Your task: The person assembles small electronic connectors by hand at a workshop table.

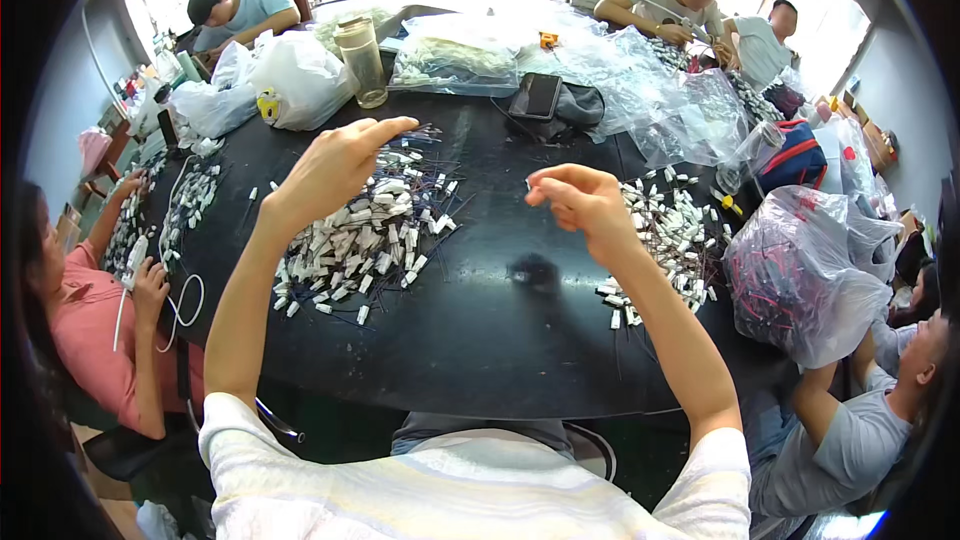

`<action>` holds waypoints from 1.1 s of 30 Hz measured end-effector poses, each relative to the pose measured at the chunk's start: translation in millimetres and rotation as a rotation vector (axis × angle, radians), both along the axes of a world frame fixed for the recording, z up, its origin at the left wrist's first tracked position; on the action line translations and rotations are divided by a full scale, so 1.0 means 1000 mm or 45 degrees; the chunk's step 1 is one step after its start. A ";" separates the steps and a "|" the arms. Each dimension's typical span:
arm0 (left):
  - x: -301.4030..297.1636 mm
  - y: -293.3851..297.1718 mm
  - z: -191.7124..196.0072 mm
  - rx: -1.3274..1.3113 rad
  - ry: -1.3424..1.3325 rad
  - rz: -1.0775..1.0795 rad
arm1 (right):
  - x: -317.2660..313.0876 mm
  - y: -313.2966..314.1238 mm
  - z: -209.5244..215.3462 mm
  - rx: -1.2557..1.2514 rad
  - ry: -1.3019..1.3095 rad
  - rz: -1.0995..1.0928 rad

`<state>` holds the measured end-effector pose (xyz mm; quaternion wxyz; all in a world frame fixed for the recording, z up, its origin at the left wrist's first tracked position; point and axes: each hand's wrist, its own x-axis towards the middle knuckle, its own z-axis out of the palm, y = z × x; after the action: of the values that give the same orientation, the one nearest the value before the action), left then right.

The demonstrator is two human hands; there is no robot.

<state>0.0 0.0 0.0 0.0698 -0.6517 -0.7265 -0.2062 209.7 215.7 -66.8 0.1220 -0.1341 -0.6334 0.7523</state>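
My left hand point(345, 162) hovers over the far side of a large pile of small white plastic pieces with thin dark wires point(370, 235). Its fingers are held together, pointing right; the back of the hand hides the grip and anything in it. Across a bare strip of black table, my right hand point(585, 202) is raised with thumb and fingertips pinched together. A tiny pale bit shows at those fingertips, too small to name. Right beside that hand lies a second pile of similar white wired pieces point(675, 240).
The black table point(470, 340) also carries a phone point(537, 96) on a dark pouch point(578, 112), a tall bottle point(361, 62), white plastic bags point(300, 80) and a clear bag with reddish contents point(800, 280). Several people sit around it, including one in pink point(110, 320) at left.
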 end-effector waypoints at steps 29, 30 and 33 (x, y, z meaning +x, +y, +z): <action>0.032 0.035 -0.025 0.182 -0.008 -0.095 | -0.002 -0.091 -0.076 1.995 0.055 -0.025; 0.044 0.050 -0.036 0.159 -0.091 -0.205 | 0.011 -0.099 -0.076 2.143 0.055 -0.032; 0.084 0.094 -0.080 0.078 -0.341 -0.512 | 0.058 -0.123 -0.065 1.987 0.183 -0.051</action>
<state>84.3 94.2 -79.6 -0.0501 -0.7477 -0.5784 -0.3224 267.6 92.7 -131.3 0.2354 0.0281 -0.9669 0.0940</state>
